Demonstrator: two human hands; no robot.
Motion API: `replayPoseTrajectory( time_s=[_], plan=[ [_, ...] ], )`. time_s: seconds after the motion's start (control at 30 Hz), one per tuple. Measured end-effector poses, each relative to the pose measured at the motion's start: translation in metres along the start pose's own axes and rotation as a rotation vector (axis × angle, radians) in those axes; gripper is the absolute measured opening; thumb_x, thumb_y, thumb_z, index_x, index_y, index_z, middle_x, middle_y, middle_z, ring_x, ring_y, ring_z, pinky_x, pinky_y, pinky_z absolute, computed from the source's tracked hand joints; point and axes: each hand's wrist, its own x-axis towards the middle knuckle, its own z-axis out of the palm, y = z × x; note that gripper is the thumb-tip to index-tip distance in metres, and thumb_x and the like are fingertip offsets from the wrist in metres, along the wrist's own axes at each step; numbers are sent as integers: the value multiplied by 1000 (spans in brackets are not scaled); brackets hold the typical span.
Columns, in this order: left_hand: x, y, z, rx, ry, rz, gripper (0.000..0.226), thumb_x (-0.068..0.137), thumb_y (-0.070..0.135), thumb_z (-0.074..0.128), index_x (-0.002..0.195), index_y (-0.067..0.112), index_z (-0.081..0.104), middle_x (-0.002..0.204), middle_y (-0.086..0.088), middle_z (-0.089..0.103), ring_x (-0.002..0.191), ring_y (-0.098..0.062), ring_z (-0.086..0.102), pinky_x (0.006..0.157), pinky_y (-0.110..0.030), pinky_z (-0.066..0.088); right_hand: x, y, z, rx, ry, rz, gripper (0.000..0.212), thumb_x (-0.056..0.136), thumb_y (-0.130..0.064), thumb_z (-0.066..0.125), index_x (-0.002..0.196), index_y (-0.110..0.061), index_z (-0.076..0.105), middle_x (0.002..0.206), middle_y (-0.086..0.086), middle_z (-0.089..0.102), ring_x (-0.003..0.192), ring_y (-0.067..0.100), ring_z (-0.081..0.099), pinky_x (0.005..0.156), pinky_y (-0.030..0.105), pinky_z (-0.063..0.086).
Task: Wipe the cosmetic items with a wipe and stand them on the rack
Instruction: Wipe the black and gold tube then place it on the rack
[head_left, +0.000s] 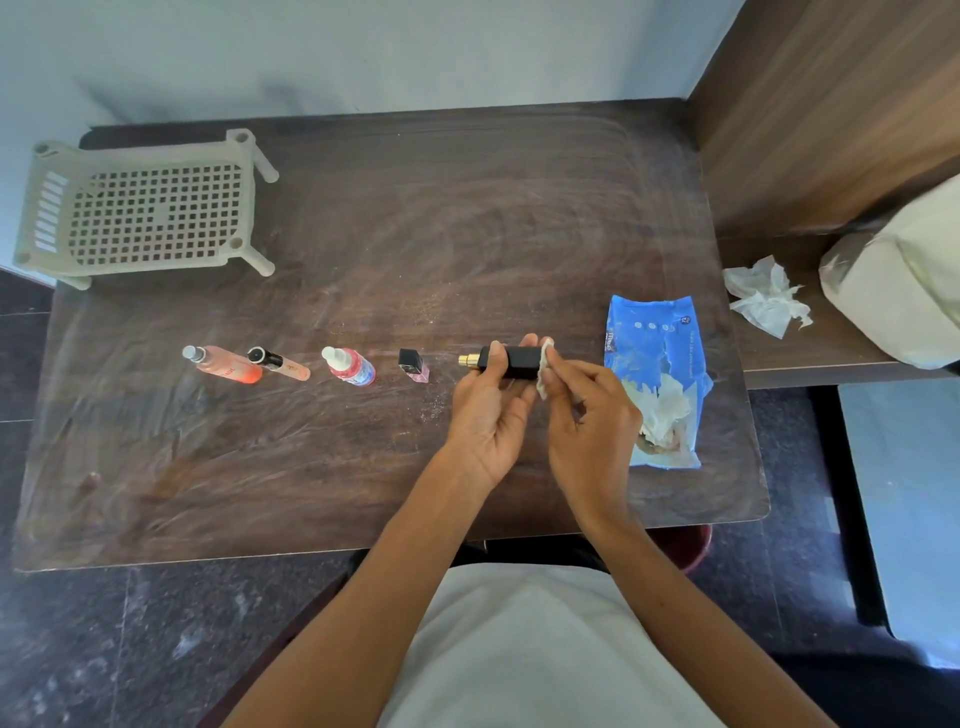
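Note:
My left hand (485, 415) holds a black perfume bottle (511, 362) with a gold nozzle, lying sideways above the table. A small white wipe (544, 369), pinched in my right hand (592, 415), is pressed against the bottle's right end. To the left, in a row on the table, lie an orange spray bottle (223, 365), a slim tube with a black cap (278, 362) and a red-and-blue dropper bottle (350, 365); a small pink bottle with a black cap (414, 365) stands there too. The beige perforated rack (140, 213) stands at the table's far left, with nothing on it.
An open blue wipes packet (657, 364) lies right of my hands, with white wipes spilling out. A crumpled used wipe (766, 296) and a pale bag (898, 291) sit on a lower shelf to the right. A wooden panel rises at the far right.

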Motion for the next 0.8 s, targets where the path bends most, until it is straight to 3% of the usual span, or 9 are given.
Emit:
replayPoseTrajectory(
  time_s=[0.13,0.23,0.37,0.57,0.63,0.8],
  plan=[
    [-1,2,-4,68,-29,18,33,106,19,43,120,-9,55,119,-20,68,113,-30,65,97,-40,55,9,-1,2,-44,-48,82,24,97,-19,63,119,-21,72,95,-3,69,77,-2,58,71,4,41],
    [-2,3,0,126,-43,61,39,107,18,42,131,-11,49,132,-23,62,116,-29,63,96,-37,56,15,-2,2,-85,-55,85,24,98,-21,62,119,-24,73,91,-2,68,75,0,57,71,5,40],
    [0,2,8,67,-18,107,35,107,17,42,132,-7,45,128,-19,64,100,-24,71,87,-36,60,6,-8,0,-66,-22,57,22,97,-22,64,115,-25,74,84,-5,65,74,5,59,69,14,45],
    [-3,0,9,77,-5,87,35,106,16,43,133,-7,45,128,-20,64,102,-26,70,84,-37,61,13,-8,-3,21,-3,149,20,96,-22,64,113,-25,75,91,-9,72,80,2,64,69,12,48],
    [-2,0,10,105,-15,101,31,106,15,43,130,-5,46,124,-19,66,102,-26,70,88,-38,60,12,-10,-2,35,-11,188,19,96,-24,64,111,-28,75,90,-14,71,83,2,66,73,17,51],
    [2,6,10,146,-6,100,23,106,14,44,122,-1,49,118,-16,68,115,-32,66,99,-44,54,4,-11,-8,167,-96,280,16,94,-23,66,107,-30,75,94,-18,74,91,-3,68,81,14,51]
  ],
)
